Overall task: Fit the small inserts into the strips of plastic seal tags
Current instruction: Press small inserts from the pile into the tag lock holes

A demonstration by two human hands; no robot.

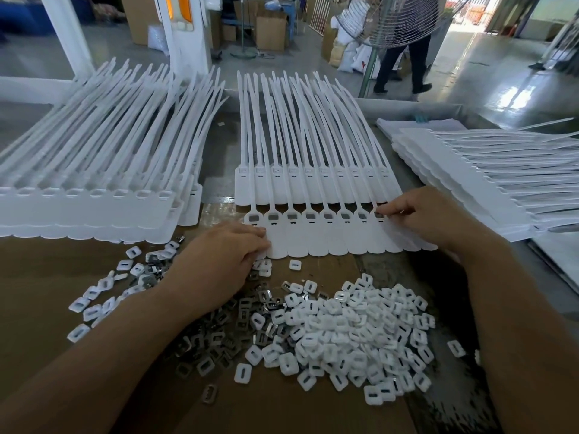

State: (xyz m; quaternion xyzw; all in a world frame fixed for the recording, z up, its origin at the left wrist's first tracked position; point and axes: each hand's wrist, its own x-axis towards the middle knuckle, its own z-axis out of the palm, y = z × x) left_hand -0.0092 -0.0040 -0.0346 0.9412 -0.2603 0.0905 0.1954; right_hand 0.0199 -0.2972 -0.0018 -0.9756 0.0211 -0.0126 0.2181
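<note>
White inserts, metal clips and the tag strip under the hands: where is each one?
White inserts [360,327]: head view, middle of the heap.
Metal clips [219,336]: head view, middle of the dark pile.
Tag strip [316,242]: head view, flat label part, mid-strip.

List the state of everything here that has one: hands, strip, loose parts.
Left hand, fingertips on the front strip's left end; grip unclear.
Right hand, pinches a metal insert at the rightmost socket.
Front strip, lying flat; visible sockets hold dark inserts.
Loose metal inserts, scattered in a heap.
White caps, loose in a heap.
Stacked strips, piled at left.
</note>
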